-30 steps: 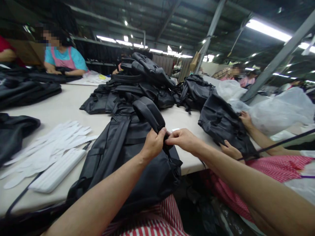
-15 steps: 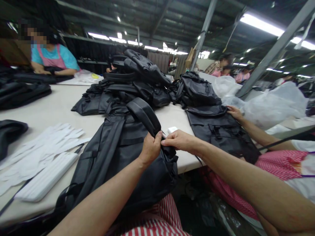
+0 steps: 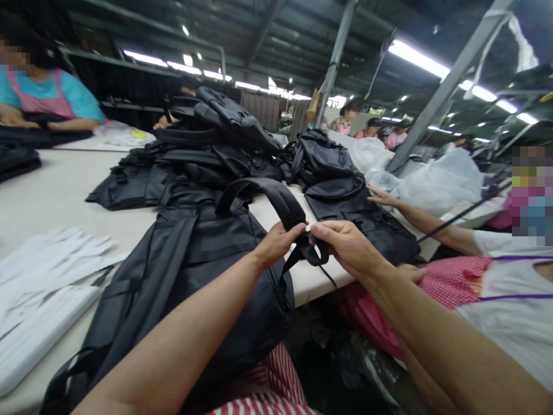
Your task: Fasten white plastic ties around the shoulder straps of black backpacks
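At the left of the worktop (image 3: 64,190) lie flat white cut pieces (image 3: 52,253) and a ribbed white pad (image 3: 38,328), just beside a black backpack (image 3: 194,271) that lies flat at the near edge, its lower end running off toward the person's lap. Its padded strap (image 3: 276,199) arches up to a webbing end (image 3: 309,251). The left hand (image 3: 276,245) is closed around that webbing, and the right hand (image 3: 345,245) pinches it between thumb and fingers, close beside the left; whether it also has the thin cord below, I cannot tell. The bag looks light, soft and floppy, its coated fabric likely slick, so the webbing and padded strap seem the firmest holds. Behind it rises a heap of black backpacks (image 3: 203,153), which crowds the far side. Further right, a co-worker's hand (image 3: 382,197) reaches near another black backpack (image 3: 358,222), before translucent plastic bags (image 3: 436,184).
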Demonstrator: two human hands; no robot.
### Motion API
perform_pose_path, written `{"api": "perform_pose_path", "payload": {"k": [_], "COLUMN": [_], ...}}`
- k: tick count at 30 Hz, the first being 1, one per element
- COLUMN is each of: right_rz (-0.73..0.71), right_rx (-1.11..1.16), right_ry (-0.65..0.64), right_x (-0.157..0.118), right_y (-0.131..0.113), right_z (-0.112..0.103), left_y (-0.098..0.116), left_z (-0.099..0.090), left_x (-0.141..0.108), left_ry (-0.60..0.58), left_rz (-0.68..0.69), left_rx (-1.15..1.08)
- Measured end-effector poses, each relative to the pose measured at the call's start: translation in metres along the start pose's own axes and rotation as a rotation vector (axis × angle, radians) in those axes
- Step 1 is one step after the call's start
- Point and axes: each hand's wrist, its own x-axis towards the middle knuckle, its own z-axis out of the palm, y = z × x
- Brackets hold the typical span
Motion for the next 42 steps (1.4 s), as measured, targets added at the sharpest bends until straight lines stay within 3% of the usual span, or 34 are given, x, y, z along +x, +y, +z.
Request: {"api": "perform_pose_path", "payload": {"k": [5,9,13,17,22,25,30,33,36,42], "right_rz": [0.022,0.08,0.102,0.06,-0.015,-0.049,-0.171,-0.141,-0.237,-0.306], "right_rx": [0.233,0.355,0.408,0.397,0.247,0.119,-0.095,-0.204,-0.302,-0.471], "right_ry": [0.294,0.307,0.335,0.292,0.067,0.029,0.303,0.167,0.055,0.077], "right_x": [-0.002,0.002,0.003,0.008,0.025,0.04,0.046,0.029,0.012,0.01], "right_y": [0.012,0.017,0.01,0.0,-0.007,-0.005,0.027,0.054,0.074,0.079], "right_z": [-0.018,-0.026,-0.016,-0.003,-0.012,-0.021,-0.014,0.007,0.03,0.054], "left_y": [-0.013,-0.016,-0.002,0.011,0.02,0.022,0.018,0.011,0.003,-0.004], "left_z": [0.013,0.008,0.001,-0.003,-0.008,-0.007,-0.006,-0.013,-0.018,-0.013], "left_x": [-0.006,-0.018,-0.019,-0.017,-0.02,-0.023,-0.03,-0.034,-0.037,-0.042], "left_ry": [-0.188,-0.285,-0.278,-0.282,-0.251,-0.172,0.169,0.312,0.346,0.289], "left_rz": [-0.218,-0.246,-0.176,-0.132,-0.247,-0.278,-0.145,-0.095,-0.073,-0.08], "left_rx": [-0.188,-0.249,-0.089,-0.063,-0.416,-0.488,-0.396,-0.364,-0.364,-0.362]}}
